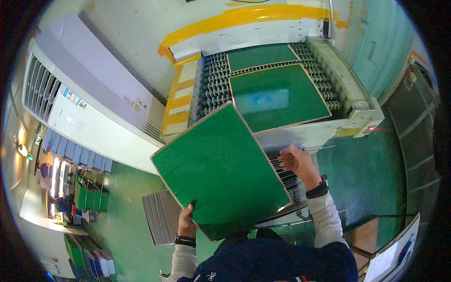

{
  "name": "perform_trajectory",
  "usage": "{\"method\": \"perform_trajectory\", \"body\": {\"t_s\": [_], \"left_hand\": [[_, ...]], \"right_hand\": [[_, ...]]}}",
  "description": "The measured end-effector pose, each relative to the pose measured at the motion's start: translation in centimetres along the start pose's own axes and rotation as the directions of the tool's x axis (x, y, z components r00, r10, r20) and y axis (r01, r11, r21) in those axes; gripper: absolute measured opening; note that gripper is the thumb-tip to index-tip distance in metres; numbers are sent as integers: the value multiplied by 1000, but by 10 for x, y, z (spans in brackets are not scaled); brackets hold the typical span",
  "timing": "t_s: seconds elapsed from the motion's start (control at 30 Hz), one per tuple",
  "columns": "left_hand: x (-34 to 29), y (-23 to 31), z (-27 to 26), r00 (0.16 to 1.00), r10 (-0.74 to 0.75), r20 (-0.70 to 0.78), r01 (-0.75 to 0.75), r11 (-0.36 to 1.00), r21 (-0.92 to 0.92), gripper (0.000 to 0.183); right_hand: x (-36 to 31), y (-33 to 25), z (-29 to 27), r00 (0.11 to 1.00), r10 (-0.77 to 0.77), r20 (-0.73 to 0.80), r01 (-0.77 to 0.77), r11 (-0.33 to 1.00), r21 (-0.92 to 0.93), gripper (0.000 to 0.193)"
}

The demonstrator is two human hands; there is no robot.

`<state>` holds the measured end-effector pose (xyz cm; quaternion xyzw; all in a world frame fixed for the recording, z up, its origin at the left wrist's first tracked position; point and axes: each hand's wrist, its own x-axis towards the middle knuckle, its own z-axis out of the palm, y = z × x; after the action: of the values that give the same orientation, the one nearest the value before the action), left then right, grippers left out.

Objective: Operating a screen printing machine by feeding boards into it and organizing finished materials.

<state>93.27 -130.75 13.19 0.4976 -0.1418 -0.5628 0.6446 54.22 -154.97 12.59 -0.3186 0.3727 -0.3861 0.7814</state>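
A large green circuit board panel (221,174) with thin copper-coloured edges is tilted in front of my body. My left hand (186,221) grips its lower left edge, the thumb lying on the green face and the other fingers hidden behind. Off the panel's right edge, my right hand (298,162) is raised with loosely bent fingers and holds nothing. Beyond the held panel, a second green panel (282,110) rests on a roller conveyor (213,84), with another green panel (260,57) farther in, partly under the machine's front.
White conveyor side wall (343,80) stands at right, and a wire rack (286,176) sits below the conveyor's near edge. A tall white air conditioner (108,122) leans into view at left. Grey stacked sheets (159,216) stand left of me. A person (61,204) is far left.
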Motion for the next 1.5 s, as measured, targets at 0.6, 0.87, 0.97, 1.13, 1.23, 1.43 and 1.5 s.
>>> {"method": "perform_trajectory", "body": {"t_s": [0.6, 0.87, 0.97, 1.13, 1.23, 1.43, 1.5], "left_hand": [[72, -16, 126, 874, -445, 196, 360, 863, 354, 43], [111, -49, 128, 800, -507, 320, 358, 832, 424, 44], [100, -45, 128, 823, -396, 406, 66, 777, 626, 46], [114, -78, 84, 469, -567, 677, 470, 809, 353, 56], [97, -81, 85, 462, -558, 689, 538, 794, 282, 57], [70, -103, 79, 436, -563, 703, 585, 770, 254, 55], [56, -105, 84, 447, -565, 694, 579, 774, 257, 52]], "right_hand": [[-72, 22, -62, 987, -55, -153, 68, 994, 84, 37], [-111, 62, -103, 917, -188, -352, 306, 897, 318, 37], [-126, 71, -107, 814, -234, -532, 420, 869, 261, 48], [-143, 97, -118, 775, -366, -514, 458, 887, 58, 45], [-143, 90, -93, 860, -169, -482, 436, 734, 521, 42], [-130, 122, -94, 888, -126, -441, 353, 802, 482, 34], [-126, 122, -84, 898, -130, -420, 326, 837, 439, 31]]}}
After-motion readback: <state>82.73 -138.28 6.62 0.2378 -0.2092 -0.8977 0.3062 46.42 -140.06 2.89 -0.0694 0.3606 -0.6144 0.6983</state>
